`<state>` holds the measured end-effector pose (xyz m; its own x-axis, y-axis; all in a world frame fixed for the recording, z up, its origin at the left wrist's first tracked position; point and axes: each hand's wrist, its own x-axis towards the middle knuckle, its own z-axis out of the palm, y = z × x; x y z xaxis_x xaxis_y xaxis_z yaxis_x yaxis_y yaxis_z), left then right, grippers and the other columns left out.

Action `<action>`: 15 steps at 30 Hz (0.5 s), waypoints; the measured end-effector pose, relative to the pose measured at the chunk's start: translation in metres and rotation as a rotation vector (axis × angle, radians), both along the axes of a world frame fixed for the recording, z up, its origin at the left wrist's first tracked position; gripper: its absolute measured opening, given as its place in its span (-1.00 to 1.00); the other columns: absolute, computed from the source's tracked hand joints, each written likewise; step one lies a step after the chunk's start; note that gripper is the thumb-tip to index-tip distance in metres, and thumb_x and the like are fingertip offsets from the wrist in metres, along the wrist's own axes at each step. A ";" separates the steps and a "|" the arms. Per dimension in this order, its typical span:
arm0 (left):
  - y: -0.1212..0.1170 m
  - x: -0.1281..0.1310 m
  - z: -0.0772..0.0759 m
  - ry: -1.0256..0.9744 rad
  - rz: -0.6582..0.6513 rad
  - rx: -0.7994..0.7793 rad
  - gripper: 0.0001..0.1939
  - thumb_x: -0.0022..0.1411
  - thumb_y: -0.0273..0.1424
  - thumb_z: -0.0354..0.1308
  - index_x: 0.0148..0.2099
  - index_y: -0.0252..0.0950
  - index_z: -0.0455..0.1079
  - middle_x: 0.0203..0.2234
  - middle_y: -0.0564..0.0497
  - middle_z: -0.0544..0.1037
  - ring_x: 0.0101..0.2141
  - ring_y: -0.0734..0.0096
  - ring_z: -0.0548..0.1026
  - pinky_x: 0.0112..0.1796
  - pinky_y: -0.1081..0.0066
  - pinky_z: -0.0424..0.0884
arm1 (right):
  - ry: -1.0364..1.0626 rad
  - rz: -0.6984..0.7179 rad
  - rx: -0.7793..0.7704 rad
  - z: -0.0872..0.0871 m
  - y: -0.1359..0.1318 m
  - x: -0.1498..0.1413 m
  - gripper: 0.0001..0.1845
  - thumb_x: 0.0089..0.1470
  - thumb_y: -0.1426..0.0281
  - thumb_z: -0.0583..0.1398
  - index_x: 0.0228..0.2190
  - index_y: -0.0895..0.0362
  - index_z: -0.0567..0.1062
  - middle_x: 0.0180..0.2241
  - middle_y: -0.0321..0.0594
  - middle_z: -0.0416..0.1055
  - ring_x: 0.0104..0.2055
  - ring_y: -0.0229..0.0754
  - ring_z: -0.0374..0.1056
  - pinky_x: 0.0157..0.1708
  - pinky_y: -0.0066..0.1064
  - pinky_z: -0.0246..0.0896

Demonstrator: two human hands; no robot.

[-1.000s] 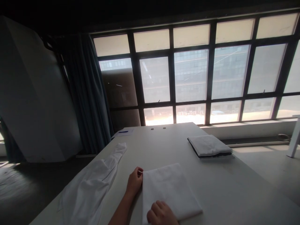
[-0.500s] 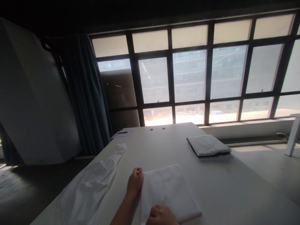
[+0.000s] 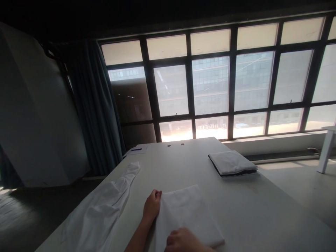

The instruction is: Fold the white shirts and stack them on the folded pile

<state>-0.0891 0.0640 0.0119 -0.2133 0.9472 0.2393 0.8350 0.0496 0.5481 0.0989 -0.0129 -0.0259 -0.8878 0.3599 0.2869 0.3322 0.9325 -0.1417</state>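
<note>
A folded white cloth [image 3: 189,210] lies flat on the white table in front of me, roughly square, with soft creases. At its far left corner my left hand [image 3: 152,205] is closed, thumb and fingers pinching the edge. My right hand [image 3: 183,240] rests over the near part of the cloth with curled fingers; it appears to grip the fabric there, though the fingertips are hidden. To the left, a rumpled white garment [image 3: 99,210] is spread lengthwise along the table's edge.
A folded stack of white and dark cloth [image 3: 232,162] sits on the table's right side. At the far left corner, a blue pen [image 3: 136,149] lies on paper [image 3: 140,151]. Two round holes pierce the tabletop [image 3: 173,157] near its far end. Windows and a blue curtain [image 3: 97,112] stand beyond.
My left hand has its fingertips drawn closer onto the cloth's corner. The right hand has shifted slightly right, and the cloth's left edge has moved a little left.
</note>
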 end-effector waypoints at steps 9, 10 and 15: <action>-0.026 0.028 0.021 0.186 -0.105 0.237 -0.74 0.38 -0.37 -0.07 0.00 -0.24 0.39 -0.04 -0.12 0.54 0.02 0.17 0.49 0.09 0.19 0.31 | 0.100 -0.492 -0.271 0.054 0.016 0.076 -0.24 0.24 -0.08 0.07 0.34 -0.01 0.18 0.40 -0.09 -0.02 0.43 0.17 -0.14 0.39 0.07 -0.34; -0.029 0.036 0.021 0.223 -0.178 0.248 -0.72 0.36 -0.39 -0.06 0.01 -0.22 0.41 -0.02 -0.10 0.55 0.05 0.19 0.48 0.14 0.18 0.28 | 0.095 -0.498 -0.284 0.047 0.019 0.075 -0.24 0.26 -0.07 0.05 0.35 0.00 0.16 0.40 -0.10 -0.04 0.44 0.15 -0.17 0.40 0.05 -0.38; -0.045 0.074 0.001 0.408 -0.430 0.061 -0.48 0.34 -0.28 -0.02 0.30 -0.26 0.31 0.28 -0.14 0.35 0.28 0.10 0.27 0.28 0.05 0.16 | 0.084 -0.588 -0.295 0.030 0.038 0.072 -0.37 0.36 0.16 -0.09 0.35 0.10 0.18 0.39 -0.13 -0.01 0.45 -0.03 -0.16 0.42 -0.05 -0.45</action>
